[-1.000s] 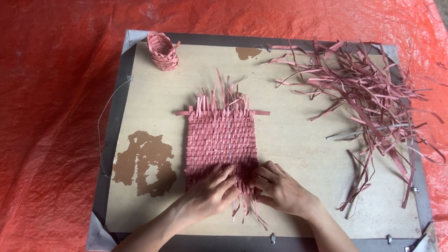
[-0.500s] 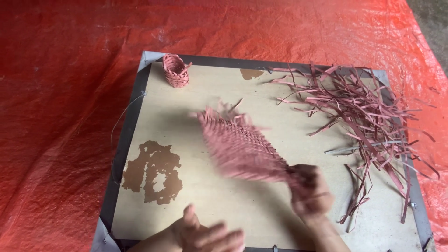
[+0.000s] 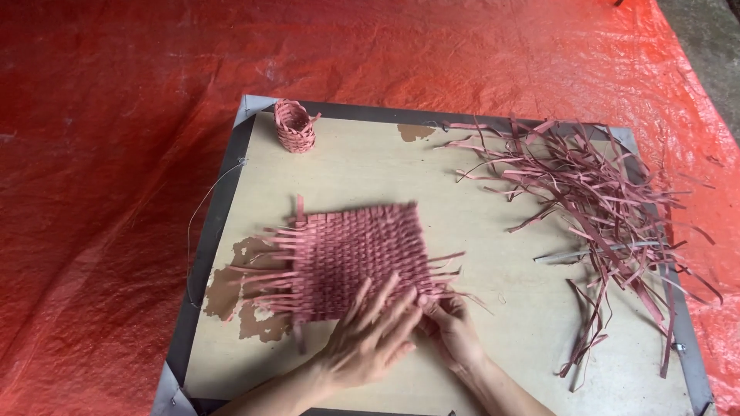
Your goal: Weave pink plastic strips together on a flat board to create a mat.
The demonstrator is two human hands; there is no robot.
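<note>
Woven mat (image 3: 351,258), pink strips, sits mid-board (image 3: 462,200); strip pile (image 3: 601,200) at 2 o'clock. Mat judged light, floppy, loose ends fray-prone; best held at its woven edge. Left hand (image 3: 370,339) lies flat and spread on its 6 o'clock edge; right hand (image 3: 451,327) pinches loose ends at 5 o'clock.
</note>
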